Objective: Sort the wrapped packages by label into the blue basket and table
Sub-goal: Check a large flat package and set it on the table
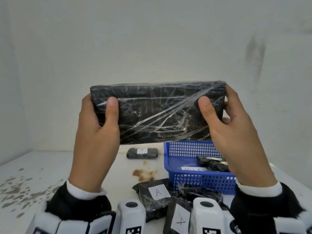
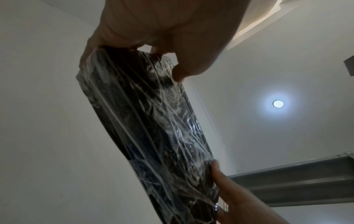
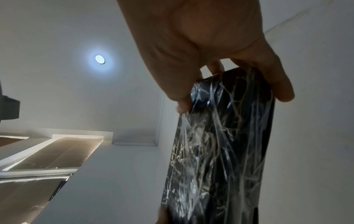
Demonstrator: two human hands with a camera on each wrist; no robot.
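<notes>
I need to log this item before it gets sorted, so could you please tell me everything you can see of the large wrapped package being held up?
The large wrapped package is a flat black rectangular slab under crinkled clear plastic film. It is held in the air above the table, long side level, broad face toward the head camera. The left hand grips its left end and the right hand its right end, thumbs on the near face. No label shows on that face.

A white paper label reading "A" sits on the small black wrapped package at the far side of the table [image 1: 142, 153]. The same letter marks the near black film-wrapped package [image 1: 156, 195] and the tilted package at the bottom edge [image 1: 179, 220]. The writing on the white slip in the blue mesh plastic basket [image 1: 194, 169] is illegible.
</notes>
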